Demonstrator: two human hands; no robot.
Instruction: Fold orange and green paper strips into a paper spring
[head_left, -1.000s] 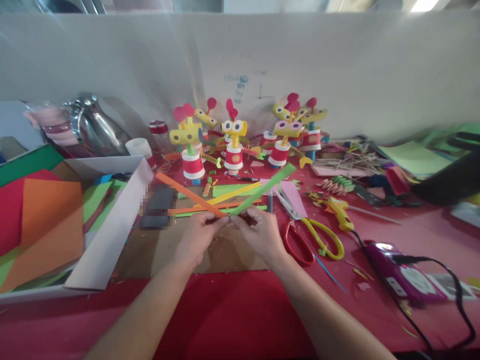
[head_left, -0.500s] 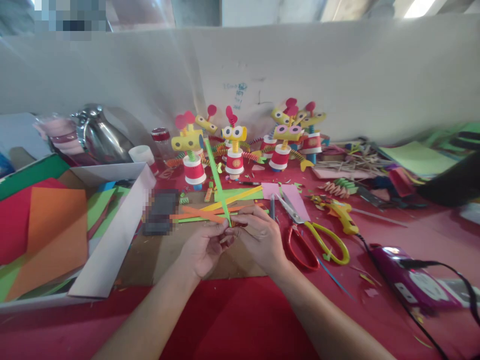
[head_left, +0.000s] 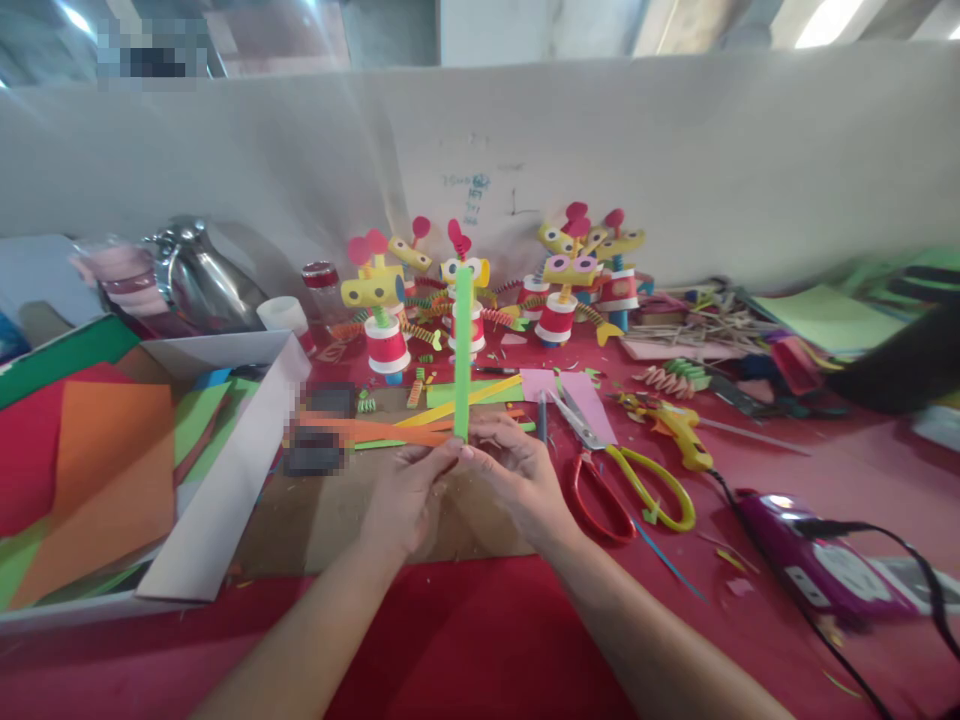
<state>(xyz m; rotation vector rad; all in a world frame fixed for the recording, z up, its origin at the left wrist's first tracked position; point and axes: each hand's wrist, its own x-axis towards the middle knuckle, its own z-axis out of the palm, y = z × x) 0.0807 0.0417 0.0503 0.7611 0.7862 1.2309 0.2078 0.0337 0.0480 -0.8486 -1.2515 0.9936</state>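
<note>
Between finger and thumb, my left hand [head_left: 405, 500] and my right hand [head_left: 521, 470] pinch the joined ends of two paper strips. The green paper strip [head_left: 463, 350] stands up from my fingertips. Pointing left from the same spot, the orange paper strip [head_left: 375, 430] crosses over the work board. My fingers hide where the two strips meet. Beneath my hands lies a brown cardboard sheet [head_left: 300, 530]. A yellow paper strip [head_left: 457, 402] and a green paper sheet [head_left: 491, 391] lie just beyond them.
Several paper-cup figures [head_left: 387, 345] stand at the back. Scissors [head_left: 600, 470], a yellow glue gun [head_left: 679, 430] and a purple power device [head_left: 825, 560] with cords lie right. A white box [head_left: 225, 490] of coloured paper and a steel jug [head_left: 210, 275] are left.
The green strip has swung from leaning left to upright. The orange strip now reaches further left, over the dark blurred item. My hands stay together, thumbs now on top.
</note>
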